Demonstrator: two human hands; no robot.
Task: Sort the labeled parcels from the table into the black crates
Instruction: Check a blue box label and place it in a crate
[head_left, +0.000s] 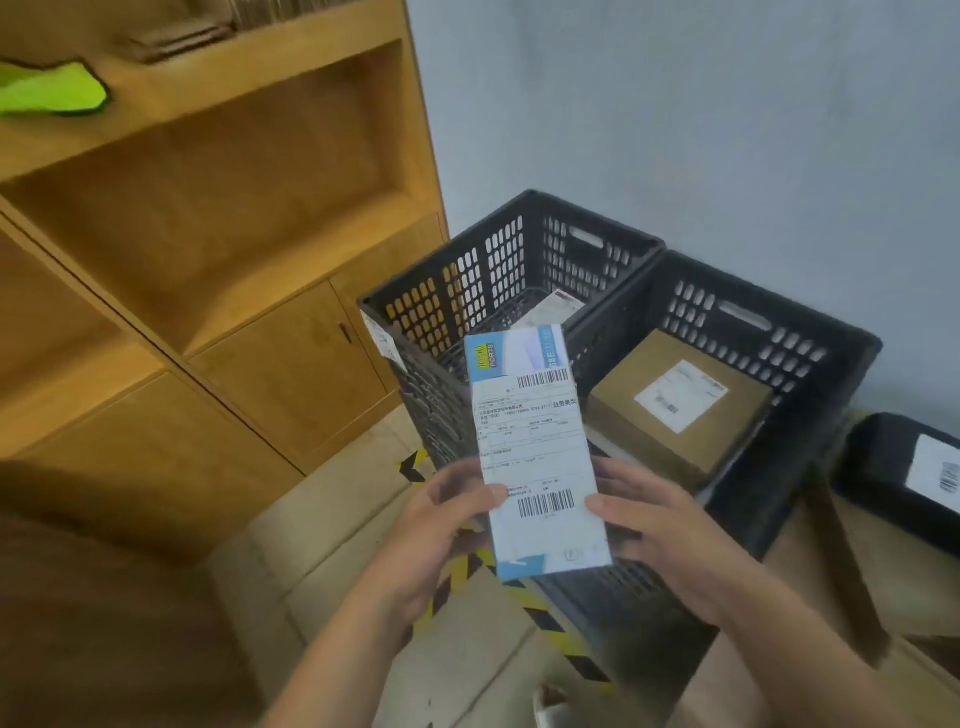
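I hold a long white and blue box parcel (535, 447) upright with its shipping label facing me. My left hand (441, 525) grips its lower left edge and my right hand (660, 525) grips its lower right edge. Behind the parcel stand two black crates on the floor. The left crate (467, 280) holds a white parcel (548, 310). The right crate (810, 332) holds a brown cardboard box (680, 410) with a white label.
A wooden shelf unit with cupboard doors (223, 249) fills the left side. A black parcel with a white label (914, 467) lies at the right edge. Yellow and black tape (550, 623) marks the floor below the crates. A green item (52, 93) lies on a shelf.
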